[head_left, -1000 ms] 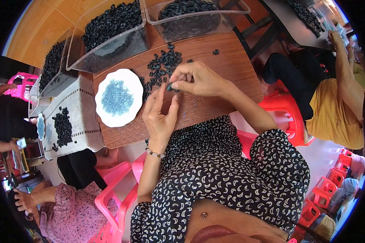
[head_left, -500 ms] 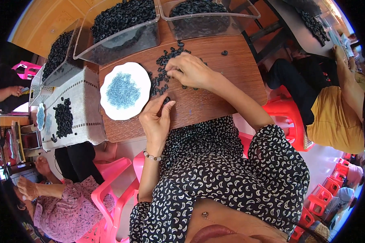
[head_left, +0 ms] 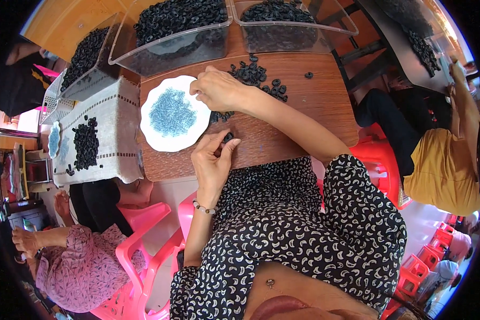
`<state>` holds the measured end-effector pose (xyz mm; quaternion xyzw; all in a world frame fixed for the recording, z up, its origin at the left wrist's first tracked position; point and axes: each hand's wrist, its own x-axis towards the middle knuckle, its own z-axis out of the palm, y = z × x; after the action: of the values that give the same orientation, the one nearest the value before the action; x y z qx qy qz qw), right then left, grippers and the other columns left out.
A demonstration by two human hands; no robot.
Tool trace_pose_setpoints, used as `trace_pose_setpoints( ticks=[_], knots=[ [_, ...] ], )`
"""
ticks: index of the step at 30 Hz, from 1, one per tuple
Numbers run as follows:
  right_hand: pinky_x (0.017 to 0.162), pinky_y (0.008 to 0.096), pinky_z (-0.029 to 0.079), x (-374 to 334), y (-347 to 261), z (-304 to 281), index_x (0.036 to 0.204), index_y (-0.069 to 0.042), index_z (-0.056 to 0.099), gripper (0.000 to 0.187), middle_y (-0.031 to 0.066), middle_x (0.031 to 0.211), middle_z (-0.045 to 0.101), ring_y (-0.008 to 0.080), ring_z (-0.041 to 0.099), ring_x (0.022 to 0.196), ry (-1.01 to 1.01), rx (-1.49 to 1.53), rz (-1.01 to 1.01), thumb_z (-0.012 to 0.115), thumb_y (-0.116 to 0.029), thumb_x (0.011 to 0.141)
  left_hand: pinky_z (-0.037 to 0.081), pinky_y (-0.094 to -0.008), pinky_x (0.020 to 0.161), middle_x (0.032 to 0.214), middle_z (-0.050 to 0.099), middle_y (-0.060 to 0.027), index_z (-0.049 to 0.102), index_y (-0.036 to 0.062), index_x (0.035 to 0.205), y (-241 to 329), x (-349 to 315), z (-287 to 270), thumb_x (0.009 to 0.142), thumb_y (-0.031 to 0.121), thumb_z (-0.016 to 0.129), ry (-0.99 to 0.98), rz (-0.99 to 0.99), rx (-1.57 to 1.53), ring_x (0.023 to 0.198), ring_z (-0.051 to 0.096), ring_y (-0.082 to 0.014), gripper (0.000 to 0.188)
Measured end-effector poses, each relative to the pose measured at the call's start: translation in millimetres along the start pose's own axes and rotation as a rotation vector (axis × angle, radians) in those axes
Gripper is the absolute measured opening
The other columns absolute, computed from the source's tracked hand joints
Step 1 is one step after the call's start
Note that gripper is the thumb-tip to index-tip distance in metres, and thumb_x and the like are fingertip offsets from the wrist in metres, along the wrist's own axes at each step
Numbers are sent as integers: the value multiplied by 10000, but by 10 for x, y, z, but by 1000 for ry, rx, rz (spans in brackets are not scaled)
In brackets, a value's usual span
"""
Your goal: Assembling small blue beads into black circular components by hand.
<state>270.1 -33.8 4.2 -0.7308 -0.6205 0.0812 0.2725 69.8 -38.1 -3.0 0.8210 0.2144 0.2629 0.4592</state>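
Close to the table's near edge, my left hand (head_left: pixel 210 162) pinches a small black ring-shaped part (head_left: pixel 228 137) between thumb and forefinger. My right hand (head_left: pixel 218 89) is closed at the upper right rim of a scalloped white plate (head_left: pixel 169 145); what its fingertips hold, if anything, is too small to see. Tiny blue-grey translucent pieces (head_left: pixel 172 113) cover the middle of the plate. Loose black ring parts (head_left: pixel 250 73) lie scattered beyond and beneath my right forearm, some hidden by it.
Clear plastic bins (head_left: pixel 170 57) heaped with black parts line the wooden table's (head_left: pixel 298 125) far edge. On the left, a cloth-covered table (head_left: pixel 112 154) bears another black pile. A person in a pink patterned top (head_left: pixel 85 266) sits left; another in mustard clothing (head_left: pixel 442 170) sits right.
My right hand has moved left from the scattered black parts to the plate's rim. My left hand keeps its pinch on the black ring. The view has shifted slightly.
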Motion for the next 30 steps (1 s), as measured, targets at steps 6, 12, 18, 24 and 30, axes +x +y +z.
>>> trace_pose_setpoints(
  ticks=[6, 12, 18, 24, 30],
  knots=[
    [920, 447, 493, 172, -73, 59, 1069, -58, 737, 205, 153, 988, 698, 342, 580, 1048, -72, -53, -48, 712, -110, 873, 480, -302, 603, 801, 677, -115, 758, -18, 1071, -9, -21, 5, 825, 118, 820, -29, -28, 25, 614, 575, -160, 287],
    [959, 447, 474, 341, -153, 157, 1121, -111, 740, 256, 139, 1051, 689, 346, 562, 1094, -46, -31, -102, 728, -183, 875, 479, -310, 596, 781, 673, -124, 758, -21, 1066, -42, -31, 17, 835, 136, 814, -23, -15, 23, 602, 582, -174, 285],
    [999, 480, 420, 573, -379, 435, 1237, -197, 714, 306, 124, 1327, 608, 321, 492, 1238, 47, -126, -484, 643, -230, 942, 478, -322, 594, 759, 661, -130, 759, -18, 1072, -46, -18, 39, 848, 162, 804, -33, -28, 58, 593, 581, -183, 291],
    [955, 447, 411, 507, -266, 457, 1157, -205, 758, 265, 47, 1184, 710, 266, 536, 1172, -48, -199, -378, 632, -148, 931, 475, -324, 591, 737, 650, -129, 757, -20, 1082, -66, -19, 43, 848, 160, 800, -47, -57, 43, 588, 575, -189, 298],
    [966, 509, 433, 489, -237, 353, 1032, -164, 785, 188, 54, 1046, 732, 286, 553, 1132, -56, -92, -254, 707, -123, 866, 471, -318, 593, 733, 644, -131, 758, -21, 1079, -82, -2, 37, 846, 157, 801, -49, -53, 51, 588, 569, -187, 296]
  ],
)
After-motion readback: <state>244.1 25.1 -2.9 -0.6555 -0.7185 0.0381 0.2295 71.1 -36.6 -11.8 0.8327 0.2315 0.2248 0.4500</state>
